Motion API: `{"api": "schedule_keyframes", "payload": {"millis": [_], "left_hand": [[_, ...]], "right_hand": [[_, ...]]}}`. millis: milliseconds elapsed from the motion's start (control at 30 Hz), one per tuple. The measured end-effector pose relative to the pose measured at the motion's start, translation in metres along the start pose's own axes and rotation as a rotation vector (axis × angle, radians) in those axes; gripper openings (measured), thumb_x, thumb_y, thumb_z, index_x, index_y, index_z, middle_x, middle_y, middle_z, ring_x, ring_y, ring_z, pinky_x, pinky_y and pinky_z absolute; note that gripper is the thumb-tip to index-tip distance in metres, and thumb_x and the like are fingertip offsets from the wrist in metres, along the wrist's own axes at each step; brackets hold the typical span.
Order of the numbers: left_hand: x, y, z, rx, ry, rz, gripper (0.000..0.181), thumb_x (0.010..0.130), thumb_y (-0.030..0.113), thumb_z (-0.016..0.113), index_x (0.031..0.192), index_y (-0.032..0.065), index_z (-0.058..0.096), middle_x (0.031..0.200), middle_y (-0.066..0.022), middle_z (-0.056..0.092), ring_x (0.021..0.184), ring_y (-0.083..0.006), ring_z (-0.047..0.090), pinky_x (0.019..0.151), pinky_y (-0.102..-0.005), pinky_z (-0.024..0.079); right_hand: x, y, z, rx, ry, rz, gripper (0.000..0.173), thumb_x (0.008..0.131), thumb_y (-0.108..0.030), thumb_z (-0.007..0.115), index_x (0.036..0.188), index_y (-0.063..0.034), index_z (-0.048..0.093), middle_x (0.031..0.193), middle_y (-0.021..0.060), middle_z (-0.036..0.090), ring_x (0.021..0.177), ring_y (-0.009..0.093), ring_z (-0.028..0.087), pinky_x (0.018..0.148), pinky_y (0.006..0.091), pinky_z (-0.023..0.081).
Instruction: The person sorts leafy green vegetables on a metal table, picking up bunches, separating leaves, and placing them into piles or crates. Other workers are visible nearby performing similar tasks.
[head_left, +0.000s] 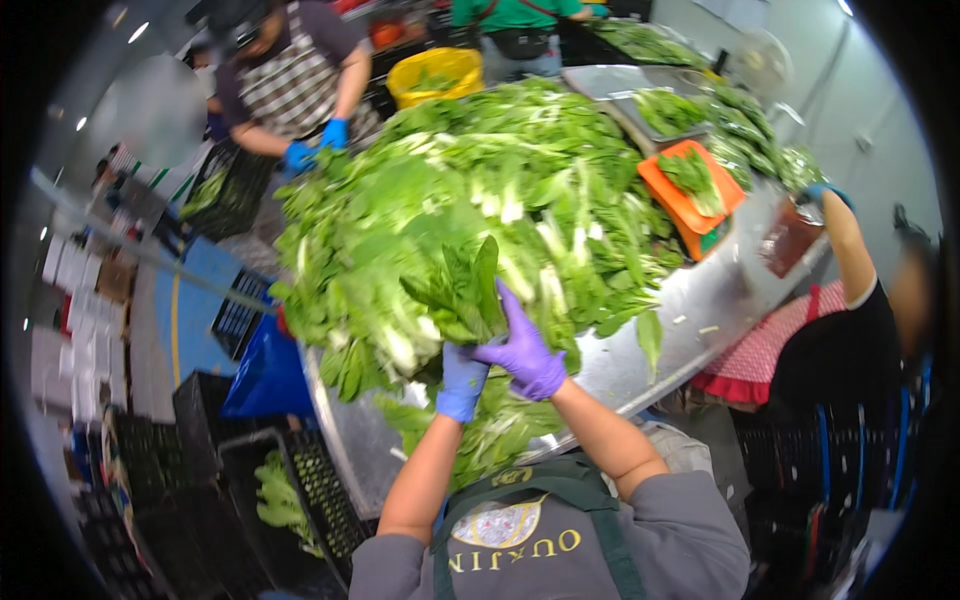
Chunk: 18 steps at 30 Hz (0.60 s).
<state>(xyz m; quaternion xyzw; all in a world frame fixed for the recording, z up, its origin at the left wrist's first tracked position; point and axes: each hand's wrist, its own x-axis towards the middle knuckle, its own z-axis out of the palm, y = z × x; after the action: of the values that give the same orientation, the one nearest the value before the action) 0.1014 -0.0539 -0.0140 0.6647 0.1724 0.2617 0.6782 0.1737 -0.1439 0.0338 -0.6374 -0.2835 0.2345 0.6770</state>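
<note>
My left hand (463, 381), in a blue-violet glove, is closed around the stem end of a bunch of leafy greens (457, 292). From the right, my right hand (529, 346) in a purple glove cups the same bunch, thumb across the stems and fingers along the leaves. The bunch's leaves point away from me; its stem ends are hidden by the gloves. Beneath and beyond lies a large heap of leafy greens (450, 187) with pale stalks, on a metal table (637, 337). Loose leaves (510, 427) lie between my forearms.
An orange scale (660, 184) bearing greens stands at the right. A co-worker's blue-gloved hands (319, 146) touch the heap's far left. Another person's gloved hand (829, 196) holds a plastic bag (791, 236). Black crates (255, 442) stand at lower left, a yellow-lined bin (435, 71) behind.
</note>
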Motion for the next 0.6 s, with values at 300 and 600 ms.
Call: {"api": "schedule_keyframes", "payload": {"millis": [300, 600], "left_hand": [[0.065, -0.001, 0.124, 0.723, -0.606, 0.238, 0.097, 0.059, 0.029, 0.082, 0.133, -0.0025, 0.028, 0.12, -0.02, 0.044, 0.107, -0.0286, 0.049, 0.093, -0.0349, 0.041], [0.041, 0.033, 0.125, 0.245, -0.552, -0.14, 0.085, 0.072, 0.01, 0.074, 0.143, 0.0118, 0.026, 0.124, -0.0151, 0.046, 0.106, -0.0222, 0.053, 0.092, -0.0344, 0.043]], "right_hand": [[0.022, 0.035, -0.145, 0.488, 0.337, 0.009, 0.06, 0.065, 0.0, 0.071, 0.12, -0.0017, 0.045, 0.108, 0.0067, 0.058, 0.096, 0.017, 0.056, 0.086, 0.0313, 0.046], [0.139, 0.031, -0.441, -1.063, 0.838, -0.119, 0.073, 0.065, -0.022, 0.073, 0.129, -0.008, 0.04, 0.113, 0.02, 0.057, 0.094, 0.037, 0.059, 0.079, 0.0414, 0.048]]}}
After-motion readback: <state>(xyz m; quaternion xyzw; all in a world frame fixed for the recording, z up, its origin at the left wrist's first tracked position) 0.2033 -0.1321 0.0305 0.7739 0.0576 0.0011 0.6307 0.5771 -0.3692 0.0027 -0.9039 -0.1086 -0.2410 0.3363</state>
